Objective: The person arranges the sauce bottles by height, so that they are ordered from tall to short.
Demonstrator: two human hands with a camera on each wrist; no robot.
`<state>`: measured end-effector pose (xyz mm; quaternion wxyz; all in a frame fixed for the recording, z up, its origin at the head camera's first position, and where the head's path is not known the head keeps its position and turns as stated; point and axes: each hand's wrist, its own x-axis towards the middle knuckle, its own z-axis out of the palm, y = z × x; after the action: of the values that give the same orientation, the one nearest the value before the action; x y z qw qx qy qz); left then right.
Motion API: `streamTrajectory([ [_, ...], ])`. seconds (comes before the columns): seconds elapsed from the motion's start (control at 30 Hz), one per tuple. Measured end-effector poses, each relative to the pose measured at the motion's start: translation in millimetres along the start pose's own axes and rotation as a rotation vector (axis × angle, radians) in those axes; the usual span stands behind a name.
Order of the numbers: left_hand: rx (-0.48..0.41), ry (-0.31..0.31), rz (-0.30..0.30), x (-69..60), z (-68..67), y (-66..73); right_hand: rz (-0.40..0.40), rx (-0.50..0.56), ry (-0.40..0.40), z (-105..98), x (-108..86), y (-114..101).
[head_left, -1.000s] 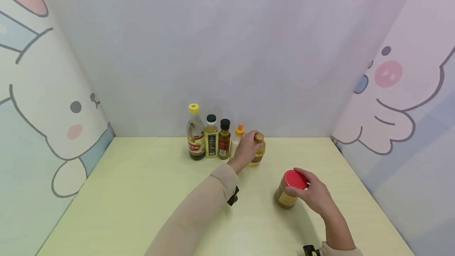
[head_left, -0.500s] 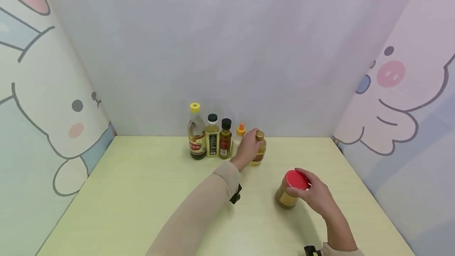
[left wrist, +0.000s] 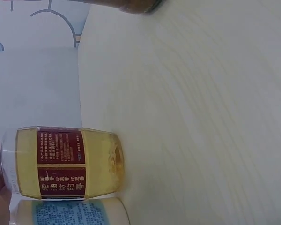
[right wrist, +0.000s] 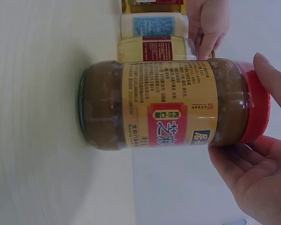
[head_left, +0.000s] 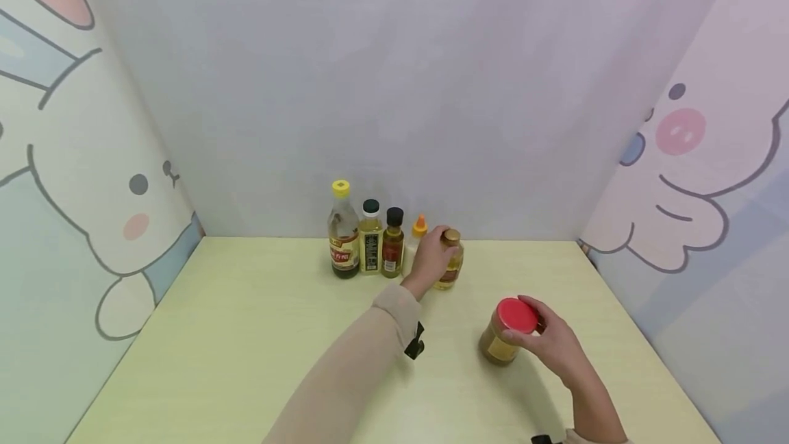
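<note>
My left hand (head_left: 429,256) holds a small bottle of golden oil (left wrist: 61,163) near its cap, at the right end of a row of bottles. In the left wrist view its base is by the table and its side is against a cream bottle with a blue label (left wrist: 75,213). My right hand (head_left: 551,343) grips a sesame paste jar (right wrist: 168,105) around its red lid, thumb on one side and fingers on the other. The jar is upright at the front right; I cannot tell whether its base touches the table. Part of the cream bottle is hidden behind my left hand.
Left of the oil bottle stand a dark-capped bottle with a red label (head_left: 392,252), a black-capped oil bottle (head_left: 371,245) and a tall yellow-capped bottle (head_left: 344,245). A grey back wall (head_left: 394,101) rises behind the pale table (head_left: 246,334), with cartoon side panels left and right.
The head view shifts very slightly. Both hands keep their grips, and the oil bottle and jar stay in about the same places.
</note>
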<state>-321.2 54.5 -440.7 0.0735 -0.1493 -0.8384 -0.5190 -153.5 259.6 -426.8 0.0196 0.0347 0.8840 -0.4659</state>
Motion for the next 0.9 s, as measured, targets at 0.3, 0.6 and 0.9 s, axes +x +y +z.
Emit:
streamTrajectory([
  [0.3,-0.055,0.041,0.0,-2.7,0.1,-0.5,0.025,0.074,0.069,6,0.6,6],
  [0.6,-0.031,0.011,-0.015,-2.4,1.2,-1.3,0.086,0.072,0.118,6,-0.2,1],
  [0.9,-0.007,0.017,-0.004,-1.9,1.9,-1.1,0.093,0.097,0.135,5,9.0,-4],
])
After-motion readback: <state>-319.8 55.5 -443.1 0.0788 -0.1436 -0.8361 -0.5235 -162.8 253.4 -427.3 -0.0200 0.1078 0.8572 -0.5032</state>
